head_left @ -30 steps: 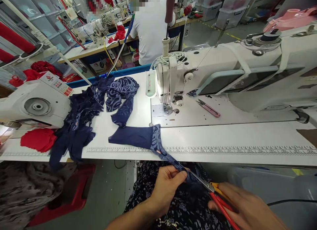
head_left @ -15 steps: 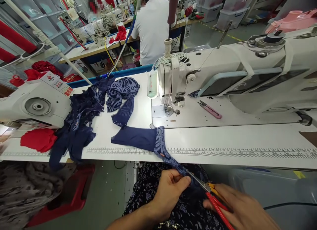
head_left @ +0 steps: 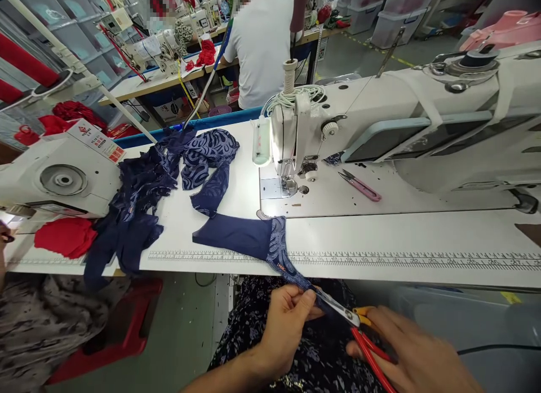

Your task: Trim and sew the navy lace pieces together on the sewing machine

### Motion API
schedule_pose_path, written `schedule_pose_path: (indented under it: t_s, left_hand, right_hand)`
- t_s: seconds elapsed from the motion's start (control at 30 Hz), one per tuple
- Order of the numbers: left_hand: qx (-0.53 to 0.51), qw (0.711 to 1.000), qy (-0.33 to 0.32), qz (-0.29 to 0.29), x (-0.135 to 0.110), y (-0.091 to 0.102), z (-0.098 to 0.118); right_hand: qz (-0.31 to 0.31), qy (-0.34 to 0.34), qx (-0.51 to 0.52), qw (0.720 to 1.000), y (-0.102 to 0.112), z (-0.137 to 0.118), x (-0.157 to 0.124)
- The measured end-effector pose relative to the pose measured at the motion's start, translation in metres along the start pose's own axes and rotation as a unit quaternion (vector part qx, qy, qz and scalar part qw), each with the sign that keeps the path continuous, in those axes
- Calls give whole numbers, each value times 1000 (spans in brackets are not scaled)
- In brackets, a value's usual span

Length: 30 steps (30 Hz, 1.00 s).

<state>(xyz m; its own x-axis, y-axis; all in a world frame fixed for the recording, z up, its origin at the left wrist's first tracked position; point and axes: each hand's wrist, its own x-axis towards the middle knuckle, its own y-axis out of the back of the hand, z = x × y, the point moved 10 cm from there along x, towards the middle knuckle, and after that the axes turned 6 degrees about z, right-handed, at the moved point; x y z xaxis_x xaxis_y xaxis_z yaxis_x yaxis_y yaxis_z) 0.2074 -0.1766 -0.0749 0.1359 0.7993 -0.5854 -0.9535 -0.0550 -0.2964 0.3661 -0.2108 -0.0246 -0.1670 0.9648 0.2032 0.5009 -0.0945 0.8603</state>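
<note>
Between the thumb and fingers of my left hand [head_left: 288,325] is the narrow lower end of a navy lace-and-fabric piece [head_left: 236,232]. The rest of that piece lies on the sewing table and drapes over its front edge. My right hand [head_left: 406,348] grips a pair of scissors [head_left: 344,312] with red and orange handles. Their blades point left, with the tips at the fabric close to my left thumb. Whether the blades are cutting into the cloth I cannot tell. A patterned navy lace bundle [head_left: 211,148] lies behind, seemingly joined to the piece.
A white sewing machine [head_left: 406,116] stands at the right, with pink thread snips [head_left: 359,185] on its bed. To the left are a navy fabric heap [head_left: 146,181], red cloth [head_left: 65,237] and another machine [head_left: 63,179]. A person in white [head_left: 264,43] sits beyond.
My left hand has shifted slightly left and up along the strip, and the scissors' tips have followed it. Part of another person's hand now shows at the far left edge.
</note>
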Motion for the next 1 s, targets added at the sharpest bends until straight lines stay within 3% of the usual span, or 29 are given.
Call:
schedule_pose_path:
  t_s: [0.23,0.37,0.5,0.77,1.0]
  left_hand:
    - [-20,1000,-10,-16,-1,-5,3]
    - [-17,1000,-14,-21,0,-5,1]
    - [16,1000,-17,-12,1,-2,-5]
    - [16,999,-18,-37,2,-3,-11]
    - [-24,999,-23,-3,3,7,10]
  right_hand:
    - [-68,-50,89,992,-24,16,-14]
    - [-55,-91,66,992,-17,20,-11]
    - [-37,-69,26,997,-7,9,0]
    - [-65,-46,72,994,-19,5,2]
    - [-60,-33,82,994,-15,4,0]
